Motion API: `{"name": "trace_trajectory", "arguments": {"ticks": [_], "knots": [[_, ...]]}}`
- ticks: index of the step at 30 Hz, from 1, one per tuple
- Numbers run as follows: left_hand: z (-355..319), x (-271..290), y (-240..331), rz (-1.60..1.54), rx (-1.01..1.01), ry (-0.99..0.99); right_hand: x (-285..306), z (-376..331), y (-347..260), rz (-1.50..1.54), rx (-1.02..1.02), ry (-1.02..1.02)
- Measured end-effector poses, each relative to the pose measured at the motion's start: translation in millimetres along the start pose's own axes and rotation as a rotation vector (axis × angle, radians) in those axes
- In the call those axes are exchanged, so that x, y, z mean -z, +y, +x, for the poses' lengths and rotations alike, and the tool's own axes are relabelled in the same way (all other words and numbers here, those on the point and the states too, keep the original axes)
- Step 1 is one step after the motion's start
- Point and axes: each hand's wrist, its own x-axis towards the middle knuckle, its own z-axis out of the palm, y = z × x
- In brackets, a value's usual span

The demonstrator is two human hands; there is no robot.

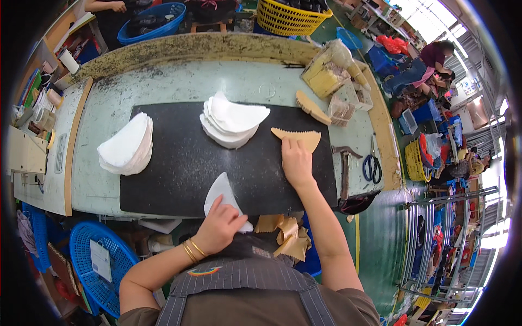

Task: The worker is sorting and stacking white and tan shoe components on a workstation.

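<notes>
My left hand (222, 224) is closed on a white half-moon piece (222, 188) at the near edge of a black mat (185, 182); its index finger lies along the piece. To the right, my right hand (296, 161) grips the lower edge of a tan, zigzag-edged piece (304, 140), fingertips on it. A stack of white curved pieces (235, 122) sits at the mat's far middle. Another white stack (128, 145) stands across the mat's left edge. Several tan pieces (312, 107) form a pile beyond my right hand, partly off the mat.
A hammer (345, 168) and dark-handled scissors (372, 165) lie right of the mat. Open boxes (331, 73) fill the far right corner. A raised wooden board (206, 46) borders the table's far side. Tan scraps (291, 239) hang below the near edge, and a blue basket (100, 261) stands at left.
</notes>
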Motion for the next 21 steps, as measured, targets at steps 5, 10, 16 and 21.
{"name": "trace_trajectory", "arguments": {"ticks": [5, 10, 16, 21], "knots": [[48, 30, 7, -0.881, 0.718, 0.571, 10, -4, 9, 0.481, -0.236, 0.200], [58, 21, -24, 0.275, 0.466, 0.851, 10, -21, 18, 1.010, -0.569, 0.207], [115, 19, 7, -1.536, 0.397, 0.556, 81, -16, -45, 0.301, 0.343, 0.456], [106, 47, 6, -1.548, 0.569, 0.376, 105, -13, -65, 0.550, 0.206, 0.448]]}}
